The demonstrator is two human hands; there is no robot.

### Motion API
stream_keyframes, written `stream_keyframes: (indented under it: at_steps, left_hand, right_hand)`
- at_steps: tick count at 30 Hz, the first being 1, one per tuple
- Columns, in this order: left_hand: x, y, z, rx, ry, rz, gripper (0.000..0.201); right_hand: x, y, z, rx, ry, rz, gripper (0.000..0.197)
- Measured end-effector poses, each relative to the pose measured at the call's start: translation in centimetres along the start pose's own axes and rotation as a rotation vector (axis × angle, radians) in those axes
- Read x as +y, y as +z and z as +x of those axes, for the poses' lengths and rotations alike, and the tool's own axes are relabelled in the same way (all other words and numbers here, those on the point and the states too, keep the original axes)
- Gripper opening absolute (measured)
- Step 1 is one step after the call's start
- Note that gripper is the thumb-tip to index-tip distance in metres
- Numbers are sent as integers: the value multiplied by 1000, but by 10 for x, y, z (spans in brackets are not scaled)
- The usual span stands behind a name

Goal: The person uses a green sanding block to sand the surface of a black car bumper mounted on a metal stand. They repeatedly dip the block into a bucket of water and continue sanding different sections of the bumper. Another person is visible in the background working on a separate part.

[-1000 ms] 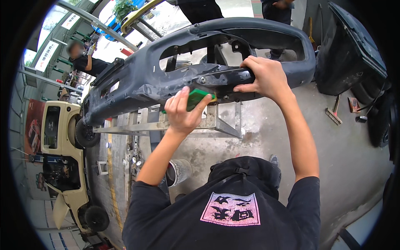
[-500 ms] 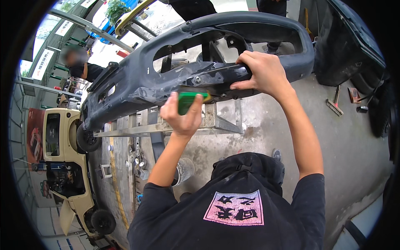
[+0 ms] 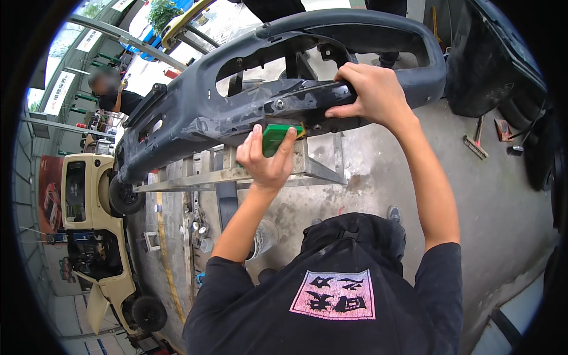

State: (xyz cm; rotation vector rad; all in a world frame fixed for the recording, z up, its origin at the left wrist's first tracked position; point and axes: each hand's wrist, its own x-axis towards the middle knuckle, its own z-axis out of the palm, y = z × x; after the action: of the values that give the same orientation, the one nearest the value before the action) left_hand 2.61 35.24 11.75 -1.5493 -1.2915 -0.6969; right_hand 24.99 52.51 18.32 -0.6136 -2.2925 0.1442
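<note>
A large dark grey car bumper (image 3: pixel 183 106) with two wide openings lies across a metal stand (image 3: pixel 204 178). Dull, scuffed patches show along its near face. My left hand (image 3: pixel 264 170) pinches a green sanding block (image 3: pixel 274 139) between thumb and fingers, its far side against the bumper's lower near edge. To the right, my right hand (image 3: pixel 378 99) is clasped over a glossy black ledge of the bumper, thumb below and fingers on top. Part of those fingers is hidden behind the ledge.
A clear bucket (image 3: pixel 265 238) stands on the floor below my left forearm. On the right are a black bin (image 3: pixel 482 65) and a brush (image 3: pixel 475 145). A beige off-road vehicle (image 3: pixel 97 207) stands at left, and another person (image 3: pixel 109 94) is at the far left.
My left hand and the sanding block have moved a little to the right and nearer to me, down the bumper's face. My right hand keeps its grip; the bumper has shifted slightly away.
</note>
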Motion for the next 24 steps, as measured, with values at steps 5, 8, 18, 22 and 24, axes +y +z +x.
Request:
stream_keyframes:
  at_steps: [5,8,18,22,24]
  left_hand:
    - [-4,-8,-6,-147,105,-29,48]
    - [8,-7,-9,-135,20,-10,46]
    - [-11,-6,6,-53,78,-23,52]
    - [-3,-2,-10,-96,126,-5,50]
    - [-2,2,-4,-129,194,-44,40]
  right_hand:
    - [1,0,0,12,-13,16,63]
    - [0,-1,0,16,-10,1,63]
    - [1,-2,0,3,-2,-17,62]
    - [-1,1,1,5,-5,14,62]
    - [3,0,0,11,14,8,63]
